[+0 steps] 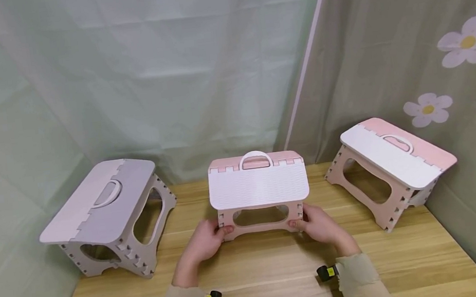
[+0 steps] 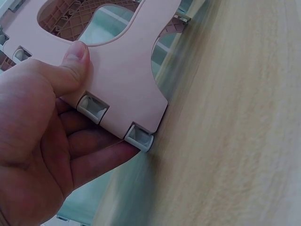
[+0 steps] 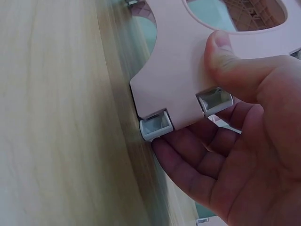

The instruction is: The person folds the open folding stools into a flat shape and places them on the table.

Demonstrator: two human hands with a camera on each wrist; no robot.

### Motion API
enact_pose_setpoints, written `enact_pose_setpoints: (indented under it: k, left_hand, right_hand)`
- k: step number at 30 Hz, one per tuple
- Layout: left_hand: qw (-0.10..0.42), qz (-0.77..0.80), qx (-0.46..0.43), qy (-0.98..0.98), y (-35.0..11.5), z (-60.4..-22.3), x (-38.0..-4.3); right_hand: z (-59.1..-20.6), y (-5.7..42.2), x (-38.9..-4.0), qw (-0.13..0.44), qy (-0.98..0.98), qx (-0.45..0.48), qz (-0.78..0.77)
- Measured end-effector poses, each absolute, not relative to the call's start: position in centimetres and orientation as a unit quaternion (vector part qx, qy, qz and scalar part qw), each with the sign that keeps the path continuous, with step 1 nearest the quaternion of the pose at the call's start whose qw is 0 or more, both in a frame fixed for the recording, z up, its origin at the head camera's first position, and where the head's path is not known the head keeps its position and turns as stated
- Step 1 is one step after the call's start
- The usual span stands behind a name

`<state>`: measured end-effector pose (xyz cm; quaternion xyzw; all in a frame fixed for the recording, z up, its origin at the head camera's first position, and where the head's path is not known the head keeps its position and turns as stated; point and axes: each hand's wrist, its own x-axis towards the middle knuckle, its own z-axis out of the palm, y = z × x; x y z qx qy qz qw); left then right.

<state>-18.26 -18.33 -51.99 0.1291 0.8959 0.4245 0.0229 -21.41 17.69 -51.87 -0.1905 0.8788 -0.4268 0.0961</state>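
Observation:
A pink and white folding stool point(image 1: 258, 185) stands unfolded in the middle of the table, its white carry handle raised on top. My left hand point(image 1: 206, 240) grips its left front leg low down. In the left wrist view the thumb point(image 2: 76, 59) presses the pink leg panel point(image 2: 127, 80) while the fingers curl behind its hinged edge. On the opposite side my right hand point(image 1: 320, 225) holds the right front leg the same way. Its thumb point(image 3: 221, 49) lies on the panel face below the oval cutout, and the other fingers reach behind the edge.
To the left stands a grey and pale folding stool point(image 1: 107, 197), angled inward. Another pink and white folding stool point(image 1: 397, 150) stands at the right near the curtain point(image 1: 385, 43). All rest on a wood-grain table point(image 1: 271, 282) with curtains behind and at both sides.

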Motion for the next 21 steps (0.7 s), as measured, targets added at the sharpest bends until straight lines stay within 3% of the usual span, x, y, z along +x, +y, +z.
enact_pose_setpoints:
  k: [21]
  left_hand:
    - [0.023, 0.423, 0.111, 0.899, -18.1, -52.41, -18.38]
  right_hand:
    - [-52.18, 17.53, -21.51, 0.103, 0.875, -0.173, -0.44]
